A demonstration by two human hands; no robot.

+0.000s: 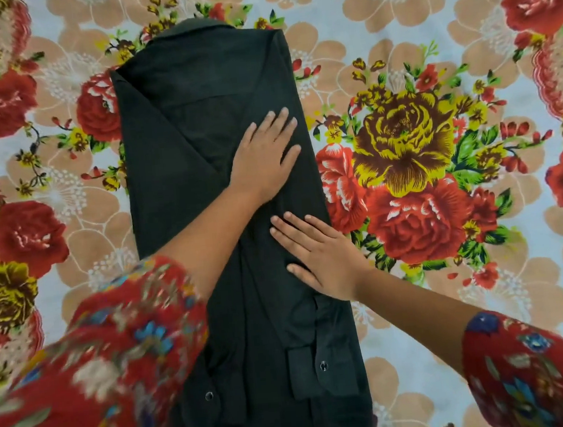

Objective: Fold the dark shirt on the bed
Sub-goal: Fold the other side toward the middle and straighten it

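Shirt: The dark shirt [180, 175] lies lengthways down the middle of the bed [429, 44]. Its collar [200, 26] is at the far end, and its near end runs out of the bottom of the view.
Shape so far: Both sides are turned in over the middle, making a long narrow strip. The sleeves run down its length, and the two cuffs [322, 367] sit side by side near the person, each showing a button.
Step in hand: From where I stand this looks like pressing and smoothing the side folds flat. The lengthwise folds seem done, but the strip is not yet folded end to end.
Left hand: The left hand [264, 156] lies palm down on the middle of the shirt. Its fingers are straight, a little spread and pointing toward the collar, and they grip nothing. The arm reaches in from the near left across the cloth.
Right hand: The right hand [322, 257] is also flat and gripping nothing. It rests on the shirt's right edge, nearer the person, just beside the left wrist. Its fingers are angled inward toward the centre.
Next move: I'd guess both hands need to take the near end, cuffs included, and bring it up toward the collar. The edges must stay lined up.
Watch for: The loose sleeves could slide out of the strip as it lifts.
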